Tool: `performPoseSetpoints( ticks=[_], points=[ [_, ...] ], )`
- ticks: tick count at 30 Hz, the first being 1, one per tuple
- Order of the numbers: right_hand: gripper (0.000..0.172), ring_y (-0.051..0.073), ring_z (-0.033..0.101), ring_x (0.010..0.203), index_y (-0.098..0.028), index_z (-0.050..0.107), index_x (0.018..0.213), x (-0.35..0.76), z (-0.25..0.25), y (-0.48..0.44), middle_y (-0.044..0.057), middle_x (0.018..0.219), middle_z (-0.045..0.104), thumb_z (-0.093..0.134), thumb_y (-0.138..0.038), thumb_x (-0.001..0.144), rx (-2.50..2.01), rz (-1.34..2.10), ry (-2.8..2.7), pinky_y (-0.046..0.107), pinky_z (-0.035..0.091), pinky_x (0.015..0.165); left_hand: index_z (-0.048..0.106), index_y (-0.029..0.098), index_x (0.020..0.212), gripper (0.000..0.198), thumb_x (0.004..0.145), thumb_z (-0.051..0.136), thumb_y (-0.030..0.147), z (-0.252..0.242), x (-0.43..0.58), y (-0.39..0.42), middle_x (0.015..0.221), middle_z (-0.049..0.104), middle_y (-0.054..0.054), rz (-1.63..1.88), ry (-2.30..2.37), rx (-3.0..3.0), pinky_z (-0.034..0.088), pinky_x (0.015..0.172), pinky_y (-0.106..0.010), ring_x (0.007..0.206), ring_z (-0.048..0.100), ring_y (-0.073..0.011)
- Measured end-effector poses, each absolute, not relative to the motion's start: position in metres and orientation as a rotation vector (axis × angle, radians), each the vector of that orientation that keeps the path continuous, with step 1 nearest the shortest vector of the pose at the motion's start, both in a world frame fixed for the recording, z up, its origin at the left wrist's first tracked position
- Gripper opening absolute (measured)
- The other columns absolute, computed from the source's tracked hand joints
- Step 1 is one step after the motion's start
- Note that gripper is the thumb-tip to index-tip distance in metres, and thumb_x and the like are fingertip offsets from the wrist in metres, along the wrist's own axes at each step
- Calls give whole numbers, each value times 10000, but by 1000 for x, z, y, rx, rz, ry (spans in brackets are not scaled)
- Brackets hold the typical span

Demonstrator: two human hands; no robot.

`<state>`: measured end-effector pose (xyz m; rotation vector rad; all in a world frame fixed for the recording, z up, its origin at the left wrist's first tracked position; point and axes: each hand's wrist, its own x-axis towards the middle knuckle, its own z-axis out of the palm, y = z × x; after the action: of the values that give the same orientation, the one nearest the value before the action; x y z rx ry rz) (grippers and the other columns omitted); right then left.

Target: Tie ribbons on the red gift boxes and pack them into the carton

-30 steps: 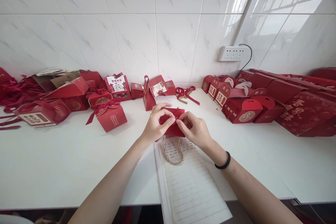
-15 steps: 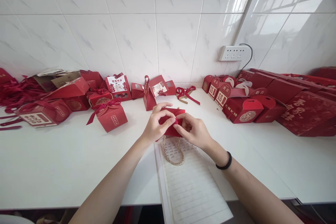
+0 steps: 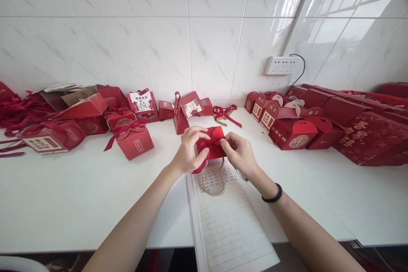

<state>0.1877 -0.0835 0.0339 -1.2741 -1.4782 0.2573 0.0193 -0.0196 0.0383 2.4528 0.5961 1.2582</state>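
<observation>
- Your two hands meet at the red box (image 3: 214,153), which sits in front of you above the top of a lined notebook (image 3: 236,225) on the white desk (image 3: 95,195).
- Your right hand (image 3: 239,153) pinches the red ribbon (image 3: 217,139) on the box, probably for fine control near its knot.
- Your left hand (image 3: 188,148) curves around the box's left side, likely steadying it; whether its thumb and finger close on ribbon, you cannot tell from here.
- A twisted rope handle (image 3: 213,194) hangs towards you over the page, perhaps to keep it clear of the bow.
- Finished-looking boxes line the wall, likely to free your working space.
- At right, small boxes (image 3: 269,119) show the double-happiness character, 囍; large red bags (image 3: 357,131) carry gold Chinese characters.
- The notebook's handwriting is too small to read.
</observation>
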Motion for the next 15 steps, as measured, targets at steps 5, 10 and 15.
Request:
performPoseSetpoints(
  ticks=[5, 10, 15],
  points=[
    [193, 211, 555, 829, -200, 553, 714, 196, 31, -77, 71, 846, 551, 518, -338, 844, -1246, 9, -1500, 307, 496, 640, 532, 211, 931, 206, 737, 562, 276, 35, 15, -13, 1200, 551, -86, 1216, 535, 2556, 334, 1027, -469, 1189, 445, -267],
    [267, 270, 482, 1154, -194, 557, 689, 202, 28, -71, 127, 1160, 528, 540, -407, 848, -1185, 243, -1453, 436, 455, 901, 511, 207, 907, 168, 751, 562, 242, 34, 13, -10, 1209, 568, -95, 1251, 510, 2488, 380, 1012, -450, 1203, 469, -254],
    [348, 268, 538, 1107, -179, 557, 655, 202, 29, -69, 133, 1179, 579, 533, -473, 839, -1146, 519, -1361, 399, 465, 874, 482, 205, 765, 95, 851, 466, 243, 33, 14, -8, 1171, 597, -90, 1298, 643, 2407, 428, 974, -393, 1129, 549, -208]
  ],
)
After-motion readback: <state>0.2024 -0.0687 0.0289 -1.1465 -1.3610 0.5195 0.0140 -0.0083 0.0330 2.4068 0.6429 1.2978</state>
